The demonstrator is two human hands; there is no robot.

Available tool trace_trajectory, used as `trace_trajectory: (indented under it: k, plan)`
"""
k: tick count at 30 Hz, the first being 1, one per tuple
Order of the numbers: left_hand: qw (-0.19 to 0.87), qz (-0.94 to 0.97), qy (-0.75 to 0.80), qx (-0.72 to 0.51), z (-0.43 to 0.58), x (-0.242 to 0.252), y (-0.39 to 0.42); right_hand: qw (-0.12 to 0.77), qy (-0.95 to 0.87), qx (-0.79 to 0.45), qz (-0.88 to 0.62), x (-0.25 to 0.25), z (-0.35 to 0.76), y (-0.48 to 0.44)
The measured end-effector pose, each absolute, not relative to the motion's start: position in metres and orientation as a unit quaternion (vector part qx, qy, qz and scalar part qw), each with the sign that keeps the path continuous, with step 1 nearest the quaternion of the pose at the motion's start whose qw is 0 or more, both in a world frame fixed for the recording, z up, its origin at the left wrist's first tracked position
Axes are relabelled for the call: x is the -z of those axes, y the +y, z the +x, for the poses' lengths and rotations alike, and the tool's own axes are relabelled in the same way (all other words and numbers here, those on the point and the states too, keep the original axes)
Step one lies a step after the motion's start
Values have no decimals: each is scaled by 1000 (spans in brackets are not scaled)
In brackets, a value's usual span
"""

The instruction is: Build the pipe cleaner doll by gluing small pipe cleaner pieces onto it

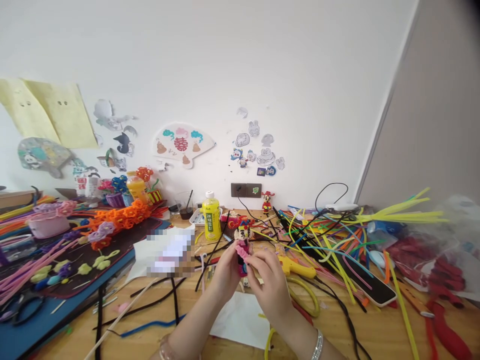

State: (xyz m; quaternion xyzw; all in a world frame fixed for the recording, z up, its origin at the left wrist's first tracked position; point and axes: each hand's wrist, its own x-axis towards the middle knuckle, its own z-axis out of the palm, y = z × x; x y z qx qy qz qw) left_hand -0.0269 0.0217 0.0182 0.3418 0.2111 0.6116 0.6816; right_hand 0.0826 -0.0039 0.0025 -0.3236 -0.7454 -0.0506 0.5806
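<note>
Both hands meet over the middle of the cluttered wooden desk, closed around a small pipe-cleaner doll with a red headdress, pale face and pink ruffled body. The left hand curls its fingers against the doll's lower left side, while the right hand pinches the pink ruffle from the right with thumb and forefinger, the other fingers folded loosely beneath. The doll stands upright, its head rising clear above the fingertips. Just beyond the fingers stands a yellow plastic drink bottle with a white cap. To the right of the right hand's knuckles lies a yellow glue gun, and beyond it a tangle of multicoloured pipe cleaners. Under the wrists lies a white sheet of paper.
</note>
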Motion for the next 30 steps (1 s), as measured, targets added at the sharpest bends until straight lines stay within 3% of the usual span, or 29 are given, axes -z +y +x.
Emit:
trace_trajectory:
  k: [10, 30]
  plan:
    - [667, 349, 222, -619, -26, -16, 22, 551, -765, 71, -327, -1, 85, -1]
    - [662, 423, 187, -590, -28, -26, 16, 596, -737, 55, -315, -2, 83, -4]
